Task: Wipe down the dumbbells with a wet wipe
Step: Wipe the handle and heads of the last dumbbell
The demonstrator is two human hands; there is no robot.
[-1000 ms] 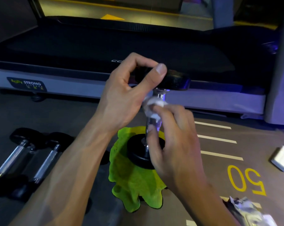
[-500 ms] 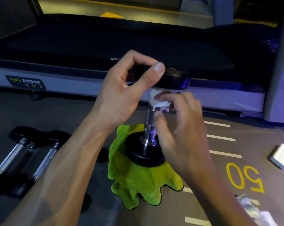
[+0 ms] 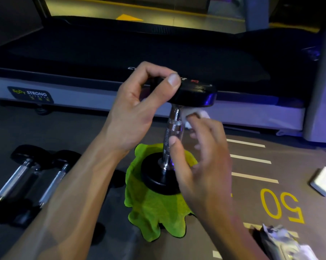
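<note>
The dumbbell (image 3: 172, 136) stands on end at the centre of the view, its lower head resting on a green cloth (image 3: 154, 211) on the floor, with the treadmill (image 3: 121, 53) across at twelve o'clock. The left hand (image 3: 137, 111) comes in from seven o'clock and pinches the rim of the upper head between thumb and curled fingers, keeping the bar upright. The right hand (image 3: 201, 166) reaches from five o'clock, its fingers bunched round the wet wipe (image 3: 196, 116) and pressing it against the knurled handle just under the upper head, on the three o'clock side. To do this step well, I judge the wipe should wrap round the handle and travel its full length with steady pressure so moisture gets into the knurling, while the left hand holds firm, since a bar on soft cloth could tip. Two more dumbbells (image 3: 34, 177) lie at eight o'clock, apparently waiting.
</note>
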